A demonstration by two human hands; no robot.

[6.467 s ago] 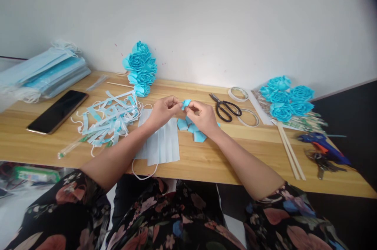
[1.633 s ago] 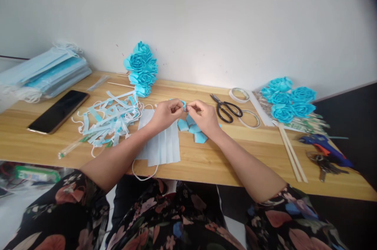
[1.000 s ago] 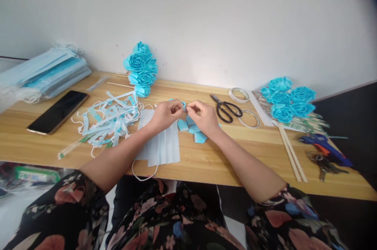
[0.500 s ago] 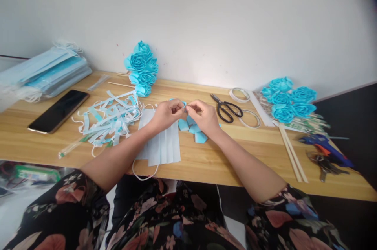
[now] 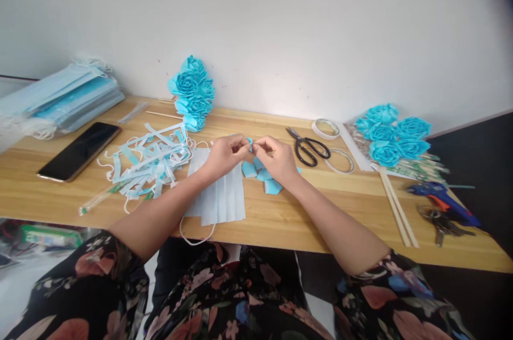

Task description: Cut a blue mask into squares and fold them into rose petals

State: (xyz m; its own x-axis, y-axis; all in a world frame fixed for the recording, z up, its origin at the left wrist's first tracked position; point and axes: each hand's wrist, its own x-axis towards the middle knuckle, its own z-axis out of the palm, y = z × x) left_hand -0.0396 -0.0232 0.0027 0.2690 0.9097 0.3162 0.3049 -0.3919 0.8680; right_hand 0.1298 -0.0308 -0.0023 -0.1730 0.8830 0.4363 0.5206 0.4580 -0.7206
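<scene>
My left hand (image 5: 224, 155) and my right hand (image 5: 276, 158) meet above the wooden table (image 5: 280, 217), fingertips pinched together on a small blue piece of mask fabric (image 5: 250, 141). Most of that piece is hidden by my fingers. Below my hands lie several cut blue fabric pieces (image 5: 264, 179) and a flat pale blue face mask (image 5: 219, 195) with its white ear loop hanging over the table's front edge.
A heap of cut strips (image 5: 148, 161), a black phone (image 5: 78, 150) and stacked masks (image 5: 60, 97) lie left. Blue fabric roses (image 5: 193, 91) lean on the wall. Right: black scissors (image 5: 308, 147), tape rolls (image 5: 325, 127), more roses (image 5: 390, 134), wooden sticks (image 5: 395, 206), a blue glue gun (image 5: 441, 198), keys (image 5: 438, 222).
The blue piece showed larger between my fingers 6.5 s ago; now it is smaller and more tucked in. My hands have stayed in the same place.
</scene>
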